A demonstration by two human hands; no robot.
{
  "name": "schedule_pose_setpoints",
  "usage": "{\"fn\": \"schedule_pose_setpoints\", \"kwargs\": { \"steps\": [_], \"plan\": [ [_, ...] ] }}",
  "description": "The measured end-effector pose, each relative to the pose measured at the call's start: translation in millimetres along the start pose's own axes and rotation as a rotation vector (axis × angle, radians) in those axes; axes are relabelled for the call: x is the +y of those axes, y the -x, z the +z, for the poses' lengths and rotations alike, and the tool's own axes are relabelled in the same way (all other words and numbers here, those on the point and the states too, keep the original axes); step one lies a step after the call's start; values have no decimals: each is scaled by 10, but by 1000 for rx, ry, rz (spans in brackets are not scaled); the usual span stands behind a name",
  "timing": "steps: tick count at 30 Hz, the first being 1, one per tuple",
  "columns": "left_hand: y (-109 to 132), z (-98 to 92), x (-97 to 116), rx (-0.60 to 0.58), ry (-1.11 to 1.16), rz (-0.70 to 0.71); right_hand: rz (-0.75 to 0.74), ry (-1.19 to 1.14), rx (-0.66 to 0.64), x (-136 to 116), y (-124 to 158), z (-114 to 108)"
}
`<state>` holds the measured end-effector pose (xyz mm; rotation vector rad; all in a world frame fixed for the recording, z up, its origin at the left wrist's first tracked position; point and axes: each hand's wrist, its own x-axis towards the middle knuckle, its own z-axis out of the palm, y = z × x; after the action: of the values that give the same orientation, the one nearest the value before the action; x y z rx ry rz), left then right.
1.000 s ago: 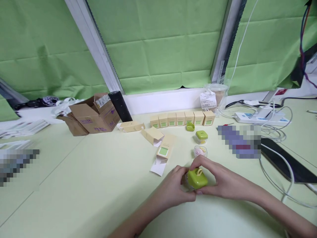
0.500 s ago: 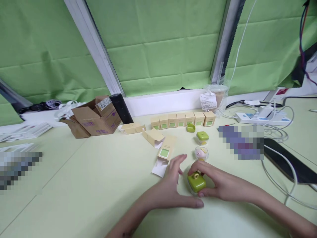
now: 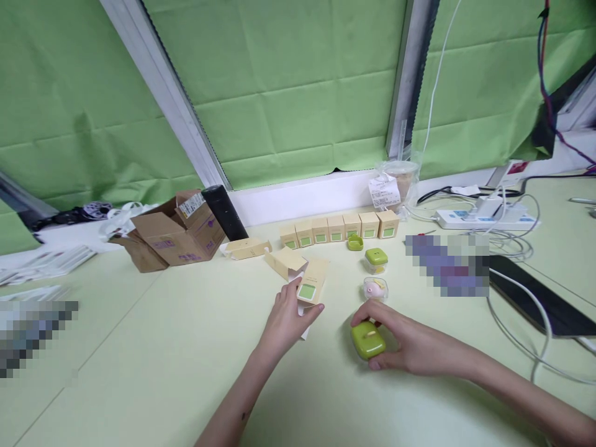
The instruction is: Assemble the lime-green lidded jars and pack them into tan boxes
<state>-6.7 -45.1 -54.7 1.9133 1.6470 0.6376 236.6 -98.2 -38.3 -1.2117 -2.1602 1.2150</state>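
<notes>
My right hand (image 3: 400,341) grips a small clear container with a glossy green lid (image 3: 367,340); a small tan piece lies on top of the lid. My left hand (image 3: 288,316) is at the near end of a small cream cardboard box (image 3: 313,282) with a green square on it, fingers on its left and thumb at its right corner. This box lies with its end flaps open, partly behind the hand. Beyond my right hand are a clear container with a pink item inside (image 3: 375,288) and another green-lidded container (image 3: 376,259).
Several closed cream boxes (image 3: 336,228) stand in a row at the back, with a green lid (image 3: 354,243) before them. Two more opened boxes lie left of them. A brown carton (image 3: 179,236) stands at back left. Cables and a power strip (image 3: 484,218) occupy the right.
My left hand has moved left and away from the green-lidded container to the open cream box. The right hand keeps its hold; the tan piece on the lid now lies flatter.
</notes>
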Motion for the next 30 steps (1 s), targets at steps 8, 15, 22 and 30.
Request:
{"fn": "schedule_pose_setpoints", "kwargs": {
  "steps": [8, 15, 22, 30],
  "plan": [
    [-81, 47, -88, 67, 117, -8, -4, 46, -21, 50, -28, 14],
    [4, -79, 140, 18, 505, 162, 52, -79, 233, 49, -73, -85],
    [170, -28, 240, -261, 427, 294, -29, -392, 771, 71, -112, -257],
    [197, 39, 264, -285, 275, 382, -1, -504, 694, 54, -117, -145]
  ]
}}
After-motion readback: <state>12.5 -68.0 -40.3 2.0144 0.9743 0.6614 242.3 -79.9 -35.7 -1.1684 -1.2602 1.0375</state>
